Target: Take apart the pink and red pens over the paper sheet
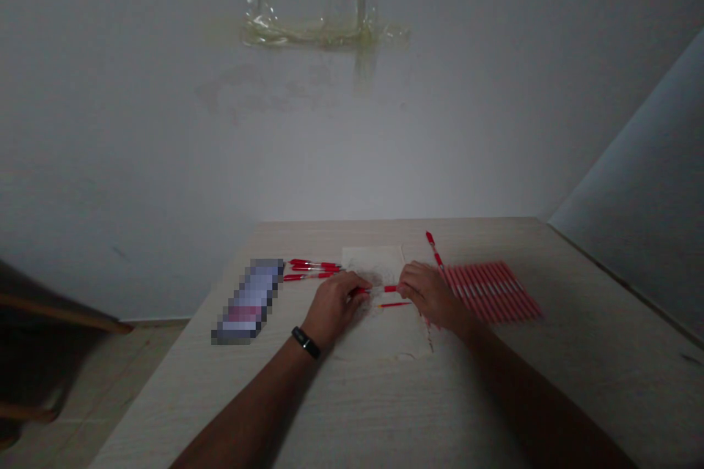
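Over a pale sheet of paper (379,341), my left hand (333,304) is closed, thumb and fingers pinching a red pen part (360,291). Opposite it, my right hand (432,294) is closed around a red pen barrel (390,289), whose end points towards my left hand. A clear section seems to lie between the two red parts, but I cannot tell whether they are joined. Just below the hands, a thin red refill with a yellowish tip (393,305) rests on the paper. Dark smudges mark the sheet near my fingers.
Several red pens (314,266) lie left of the paper. To the right is a slanted row of red pens (495,293), with a single pen (434,249) at its upper left. A pixelated flat rectangle (250,300) lies at the table's left. Walls stand behind and right.
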`<state>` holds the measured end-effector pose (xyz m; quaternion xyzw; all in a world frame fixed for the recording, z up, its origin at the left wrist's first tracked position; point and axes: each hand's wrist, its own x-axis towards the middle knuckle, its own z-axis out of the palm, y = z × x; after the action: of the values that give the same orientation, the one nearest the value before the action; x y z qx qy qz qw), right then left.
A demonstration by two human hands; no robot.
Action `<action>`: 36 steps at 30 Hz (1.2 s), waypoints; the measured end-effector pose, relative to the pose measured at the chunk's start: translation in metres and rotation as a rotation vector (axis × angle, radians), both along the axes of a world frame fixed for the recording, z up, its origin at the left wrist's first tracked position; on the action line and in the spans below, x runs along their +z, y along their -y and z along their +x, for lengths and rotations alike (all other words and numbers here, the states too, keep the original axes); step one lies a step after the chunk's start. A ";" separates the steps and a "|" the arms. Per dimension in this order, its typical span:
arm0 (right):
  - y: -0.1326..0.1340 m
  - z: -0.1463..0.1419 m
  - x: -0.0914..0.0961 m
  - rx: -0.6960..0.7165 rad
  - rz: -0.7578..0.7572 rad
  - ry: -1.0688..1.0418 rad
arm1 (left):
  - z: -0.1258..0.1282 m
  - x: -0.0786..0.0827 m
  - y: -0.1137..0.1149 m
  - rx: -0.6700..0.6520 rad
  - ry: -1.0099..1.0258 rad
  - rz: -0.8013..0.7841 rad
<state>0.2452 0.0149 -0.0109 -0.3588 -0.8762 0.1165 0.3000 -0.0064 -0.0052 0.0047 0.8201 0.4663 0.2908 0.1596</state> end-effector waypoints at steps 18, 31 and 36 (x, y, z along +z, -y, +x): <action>0.005 -0.006 0.003 0.009 -0.018 -0.066 | 0.007 0.000 0.003 -0.041 0.046 -0.013; 0.005 -0.001 0.002 0.017 -0.093 0.084 | 0.010 -0.001 0.003 0.002 -0.002 -0.054; 0.007 -0.002 0.001 -0.029 -0.091 0.189 | 0.010 -0.002 0.004 0.029 -0.015 -0.074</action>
<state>0.2430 0.0079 -0.0103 -0.3943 -0.8890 0.1174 0.2013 0.0037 -0.0090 0.0027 0.8090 0.4896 0.2696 0.1821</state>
